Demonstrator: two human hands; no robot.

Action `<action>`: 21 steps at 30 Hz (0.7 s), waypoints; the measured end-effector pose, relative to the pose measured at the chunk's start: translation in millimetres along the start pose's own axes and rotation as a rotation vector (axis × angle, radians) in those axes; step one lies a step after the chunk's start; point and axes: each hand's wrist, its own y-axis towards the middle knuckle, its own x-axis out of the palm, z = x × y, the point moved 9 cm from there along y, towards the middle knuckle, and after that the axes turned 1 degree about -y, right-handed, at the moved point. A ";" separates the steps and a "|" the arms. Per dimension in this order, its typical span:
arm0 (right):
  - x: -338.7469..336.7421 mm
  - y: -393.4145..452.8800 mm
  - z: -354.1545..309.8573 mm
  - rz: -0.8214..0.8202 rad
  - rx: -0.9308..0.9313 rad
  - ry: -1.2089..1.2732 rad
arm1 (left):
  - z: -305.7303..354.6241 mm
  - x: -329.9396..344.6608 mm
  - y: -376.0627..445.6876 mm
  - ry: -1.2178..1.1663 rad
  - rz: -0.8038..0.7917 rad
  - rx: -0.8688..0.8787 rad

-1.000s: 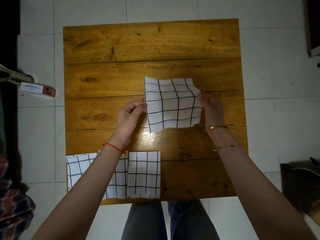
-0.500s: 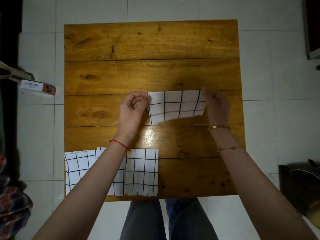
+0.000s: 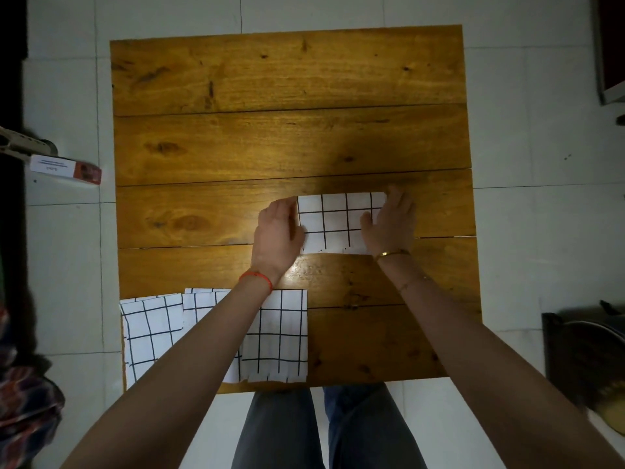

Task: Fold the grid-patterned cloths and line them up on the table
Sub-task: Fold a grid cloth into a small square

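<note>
White grid cloth (image 3: 338,222) is pressed flat mid-desk (image 3: 287,79) by the left hand (image 3: 279,231) and right hand (image 3: 390,225), fingers extended. Two folded cloths (image 3: 277,333) are lined up at the near edge; the fold seems nearly finished.

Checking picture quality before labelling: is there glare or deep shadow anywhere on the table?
Head view: a bright glare patch on the table between the wrists; a dark shadow just beyond the cloth under both hands; the edges of the picture are dim.
</note>
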 end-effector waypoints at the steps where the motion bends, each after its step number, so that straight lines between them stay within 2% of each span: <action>1: -2.0 -3.9 -13.9 0.033 -0.114 -0.083 | 7.2 1.7 -3.0 0.122 -0.011 0.063; 4: 18.6 -17.7 -58.2 -0.088 -0.456 -0.208 | 16.9 17.5 -8.3 0.415 -0.131 0.125; 7: 52.6 -28.4 -79.4 -0.260 -0.606 -0.387 | 8.2 34.1 -6.9 0.577 -0.275 0.073; 10: 70.0 -32.3 -77.8 -0.329 -0.609 -0.453 | 1.5 40.8 -6.6 0.653 -0.327 0.054; 15: 63.3 -31.1 -52.5 -0.276 -0.603 -0.484 | -5.0 40.7 -9.3 0.697 -0.322 0.063; 21: 30.8 -11.4 16.4 -0.193 -0.388 -0.494 | -8.1 39.7 -10.5 0.690 -0.308 0.085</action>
